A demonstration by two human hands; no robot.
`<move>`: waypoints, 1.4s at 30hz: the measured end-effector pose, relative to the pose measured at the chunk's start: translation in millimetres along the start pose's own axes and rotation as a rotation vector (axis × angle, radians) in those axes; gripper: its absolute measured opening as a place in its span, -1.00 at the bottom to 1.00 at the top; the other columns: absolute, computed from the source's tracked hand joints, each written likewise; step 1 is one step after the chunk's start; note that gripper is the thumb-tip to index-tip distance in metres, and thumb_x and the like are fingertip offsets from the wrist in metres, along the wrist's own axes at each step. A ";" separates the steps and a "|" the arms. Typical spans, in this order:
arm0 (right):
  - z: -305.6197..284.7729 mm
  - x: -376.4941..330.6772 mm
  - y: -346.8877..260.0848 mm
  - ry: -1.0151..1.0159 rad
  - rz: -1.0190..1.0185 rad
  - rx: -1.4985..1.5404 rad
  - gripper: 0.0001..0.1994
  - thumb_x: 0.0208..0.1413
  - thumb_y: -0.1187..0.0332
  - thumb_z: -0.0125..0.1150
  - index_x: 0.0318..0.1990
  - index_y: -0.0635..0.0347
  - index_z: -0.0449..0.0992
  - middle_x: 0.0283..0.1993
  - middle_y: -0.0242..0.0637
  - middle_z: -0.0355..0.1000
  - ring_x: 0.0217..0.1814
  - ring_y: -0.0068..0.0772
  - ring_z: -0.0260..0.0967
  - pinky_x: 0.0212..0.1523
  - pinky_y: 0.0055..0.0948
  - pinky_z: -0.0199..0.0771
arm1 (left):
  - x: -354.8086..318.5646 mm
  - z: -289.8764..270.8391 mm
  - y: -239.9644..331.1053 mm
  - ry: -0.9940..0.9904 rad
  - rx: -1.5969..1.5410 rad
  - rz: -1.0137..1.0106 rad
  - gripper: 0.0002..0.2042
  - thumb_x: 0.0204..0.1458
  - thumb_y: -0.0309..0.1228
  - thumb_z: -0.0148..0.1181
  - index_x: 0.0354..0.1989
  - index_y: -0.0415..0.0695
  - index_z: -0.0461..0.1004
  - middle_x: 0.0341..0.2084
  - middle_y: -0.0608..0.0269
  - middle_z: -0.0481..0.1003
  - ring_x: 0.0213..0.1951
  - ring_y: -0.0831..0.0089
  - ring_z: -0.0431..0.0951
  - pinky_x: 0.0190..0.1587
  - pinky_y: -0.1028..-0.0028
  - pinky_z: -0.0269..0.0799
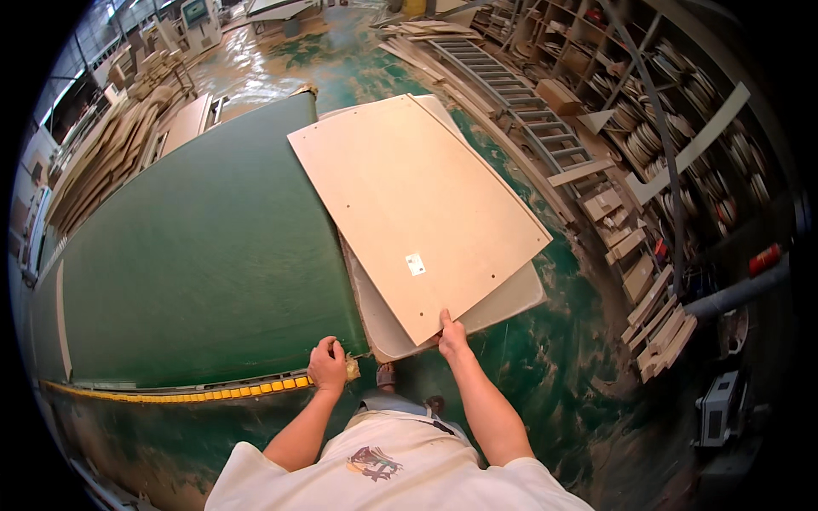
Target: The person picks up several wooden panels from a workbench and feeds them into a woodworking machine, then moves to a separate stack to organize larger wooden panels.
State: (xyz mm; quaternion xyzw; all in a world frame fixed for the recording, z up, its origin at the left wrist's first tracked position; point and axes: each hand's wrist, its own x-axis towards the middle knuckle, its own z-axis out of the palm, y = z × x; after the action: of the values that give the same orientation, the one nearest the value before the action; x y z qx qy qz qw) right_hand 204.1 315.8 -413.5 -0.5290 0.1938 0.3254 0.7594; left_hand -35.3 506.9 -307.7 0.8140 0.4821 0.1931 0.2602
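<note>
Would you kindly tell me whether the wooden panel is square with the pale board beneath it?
Askew: the wooden panel slants across the pale board, whose two near corners stick out past it.

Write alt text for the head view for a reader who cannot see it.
The person's right hand holds the edge of a pale rectangular wooden panel near its closest corner, over a greyish round-cornered board. The left hand, loosely curled, is by the near edge of a wide green surface trimmed with a yellow segmented strip. Pale wooden strips lie at right.

Left fingers curl loosely, right thumb lies extended, both forearms pointing forward.
</note>
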 end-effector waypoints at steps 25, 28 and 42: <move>-301.2 -425.4 188.6 1.229 0.126 0.271 -0.17 0.27 -0.30 -0.08 0.34 0.36 0.26 0.29 -0.11 0.37 0.26 -0.18 0.36 0.27 -0.19 0.32 | 222.9 253.6 180.6 -0.398 0.393 0.782 -0.51 0.18 0.04 0.05 -0.08 -0.20 0.55 0.01 -0.15 0.49 0.08 -0.11 0.45 0.10 0.07 0.37; -252.0 -512.3 213.3 1.414 0.151 0.198 -0.20 0.27 -0.32 -0.11 0.19 0.36 0.45 0.18 -0.06 0.45 0.20 -0.18 0.39 0.20 -0.19 0.36 | 175.1 261.1 209.9 -0.848 0.390 0.759 -0.34 0.24 0.18 -0.11 -0.18 -0.30 0.58 -0.23 -0.16 0.60 -0.18 -0.08 0.59 -0.09 0.06 0.46; -54.1 -746.6 485.3 2.144 0.401 0.369 -0.26 0.21 -0.35 -0.12 -0.29 0.25 0.64 -0.29 0.08 0.56 -0.12 0.21 0.52 -0.14 0.00 0.45 | -154.0 193.7 245.2 -1.307 -0.104 1.007 -0.29 0.14 0.31 0.02 -0.40 -0.25 0.60 -0.81 0.35 0.32 -0.78 0.48 0.25 -0.70 0.33 0.12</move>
State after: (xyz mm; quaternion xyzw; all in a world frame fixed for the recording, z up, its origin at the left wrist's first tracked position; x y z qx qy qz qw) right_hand -665.0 160.6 -285.2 -0.3743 0.8791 -0.2182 0.1986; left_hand 171.1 226.5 -321.0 0.8676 -0.1985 -0.2040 0.4077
